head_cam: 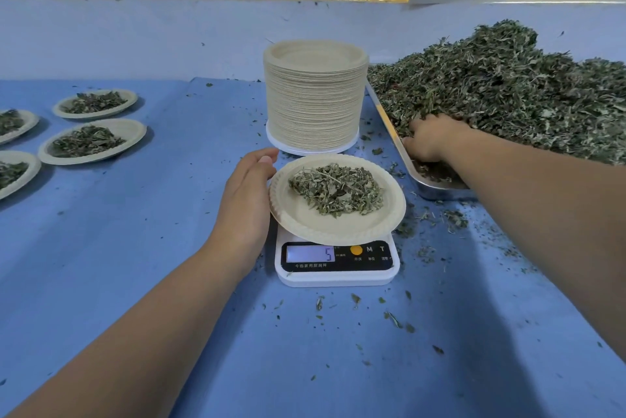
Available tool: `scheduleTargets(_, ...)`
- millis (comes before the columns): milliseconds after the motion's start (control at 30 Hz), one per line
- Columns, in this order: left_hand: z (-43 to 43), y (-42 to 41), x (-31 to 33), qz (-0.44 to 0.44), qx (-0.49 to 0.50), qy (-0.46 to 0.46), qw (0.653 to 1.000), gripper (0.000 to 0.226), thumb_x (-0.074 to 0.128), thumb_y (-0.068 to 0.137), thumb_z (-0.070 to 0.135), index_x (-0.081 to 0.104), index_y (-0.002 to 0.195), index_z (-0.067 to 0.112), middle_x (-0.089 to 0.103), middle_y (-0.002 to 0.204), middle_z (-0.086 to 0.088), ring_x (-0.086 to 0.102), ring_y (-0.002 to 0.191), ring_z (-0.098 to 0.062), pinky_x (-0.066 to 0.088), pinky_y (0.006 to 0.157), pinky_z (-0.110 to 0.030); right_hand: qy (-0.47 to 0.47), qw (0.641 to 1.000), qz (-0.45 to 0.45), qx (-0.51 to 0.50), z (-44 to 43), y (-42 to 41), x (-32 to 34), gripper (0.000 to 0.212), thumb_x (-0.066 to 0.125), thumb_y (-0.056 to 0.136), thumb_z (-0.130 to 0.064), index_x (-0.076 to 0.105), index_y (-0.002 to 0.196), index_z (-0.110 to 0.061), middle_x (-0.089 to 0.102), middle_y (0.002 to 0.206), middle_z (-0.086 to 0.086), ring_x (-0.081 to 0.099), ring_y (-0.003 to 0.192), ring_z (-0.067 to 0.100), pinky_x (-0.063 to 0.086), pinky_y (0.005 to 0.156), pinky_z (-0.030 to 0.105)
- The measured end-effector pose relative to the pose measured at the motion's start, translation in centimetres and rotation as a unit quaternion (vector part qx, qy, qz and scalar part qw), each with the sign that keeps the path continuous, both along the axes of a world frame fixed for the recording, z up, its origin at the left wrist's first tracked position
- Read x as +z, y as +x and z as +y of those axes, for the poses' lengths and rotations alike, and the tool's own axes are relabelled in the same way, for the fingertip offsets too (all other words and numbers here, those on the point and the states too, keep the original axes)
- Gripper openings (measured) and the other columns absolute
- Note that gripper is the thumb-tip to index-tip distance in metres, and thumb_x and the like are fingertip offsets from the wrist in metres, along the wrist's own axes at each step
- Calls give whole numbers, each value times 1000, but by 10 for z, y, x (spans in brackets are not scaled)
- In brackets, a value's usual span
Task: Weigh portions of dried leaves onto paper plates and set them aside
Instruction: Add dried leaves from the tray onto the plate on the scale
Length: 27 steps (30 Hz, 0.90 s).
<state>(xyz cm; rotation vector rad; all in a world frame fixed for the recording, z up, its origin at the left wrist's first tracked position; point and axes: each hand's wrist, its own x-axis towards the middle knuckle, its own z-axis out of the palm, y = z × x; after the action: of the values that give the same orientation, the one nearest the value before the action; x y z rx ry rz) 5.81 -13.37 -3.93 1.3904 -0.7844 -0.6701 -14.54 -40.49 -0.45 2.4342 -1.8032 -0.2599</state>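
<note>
A paper plate (pixel 338 231) with a small heap of dried leaves (pixel 335 189) sits on a white kitchen scale (pixel 335 277), whose display reads 5. My left hand (pixel 245 200) lies against the plate's left rim with its fingers nearly straight, fingertips at the far edge. My right hand (pixel 430 138) reaches into the big pile of dried leaves (pixel 508 89) on the right. Its fingers curl down into the leaves, and the fingertips are buried.
A tall stack of empty paper plates (pixel 315 95) stands just behind the scale. The leaf pile lies in a metal tray (pixel 437 192). Several filled plates (pixel 93 141) sit at the far left on the blue cloth (pixel 152 248). Leaf crumbs are scattered around the scale.
</note>
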Motion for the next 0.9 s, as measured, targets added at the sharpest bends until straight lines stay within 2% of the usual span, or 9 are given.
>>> scheduleTargets(100,0,-1,1,0,0,2,1000,39,40,83,47,67,110,38,64,120,15,59,110,2,46,103,-35,6,999,25,24,12,8,8,47,43,102,-41,53,134,-8,61,124,16,60,102,33,52,83,39)
scheduleTargets(200,0,-1,1,4,0,0,1000,40,40,83,46,67,111,36,64,120,16,58,111,1,46,102,-36,23,998,46,47,22,14,21,31,50,98,-25,68,112,-4,64,90,11,59,72,28,52,69,36)
scheduleTargets(300,0,-1,0,-1,1,-5,1000,40,40,82,47,67,110,37,65,117,18,60,102,8,46,91,-29,-23,996,20,82,27,13,34,31,55,89,-18,72,112,-6,71,105,18,68,95,35,60,81,45)
scheduleTargets(400,-1,0,-2,-7,-2,-8,1000,40,40,83,47,66,111,37,65,114,23,60,102,9,46,94,-29,-127,987,-30,96,30,4,34,39,59,86,-39,65,119,-18,69,110,14,60,111,38,54,89,53)
scheduleTargets(467,-1,1,-3,-11,-1,-7,1000,40,39,84,47,66,112,37,64,117,22,59,107,6,46,99,-32,-75,996,4,43,30,-1,25,59,52,90,-61,50,136,-25,59,129,15,50,122,40,44,97,55)
scheduleTargets(567,-1,1,-2,-10,1,-4,1000,40,39,84,47,66,111,38,63,119,20,58,111,2,45,103,-36,-6,999,17,27,32,-6,9,64,45,99,-56,34,151,-20,46,143,22,51,123,43,47,96,49)
scheduleTargets(667,0,1,-2,-13,0,-3,1000,40,39,84,48,66,112,38,64,116,21,59,110,2,45,103,-36,-39,997,-22,65,37,-10,9,50,53,98,-43,42,141,-19,58,119,17,58,103,37,52,80,43)
scheduleTargets(767,0,1,-2,-9,0,-4,1000,41,39,84,47,66,112,37,64,114,22,59,106,4,46,101,-34,-108,987,-100,68,43,-16,14,34,52,95,-50,52,112,-21,59,87,4,56,80,31,50,65,37)
scheduleTargets(900,0,0,-2,-6,0,-4,1000,42,38,83,46,66,113,36,63,116,21,58,107,4,46,100,-34,-148,980,-121,57,49,-22,20,39,48,95,-55,55,98,-17,52,75,0,55,75,29,45,61,33)
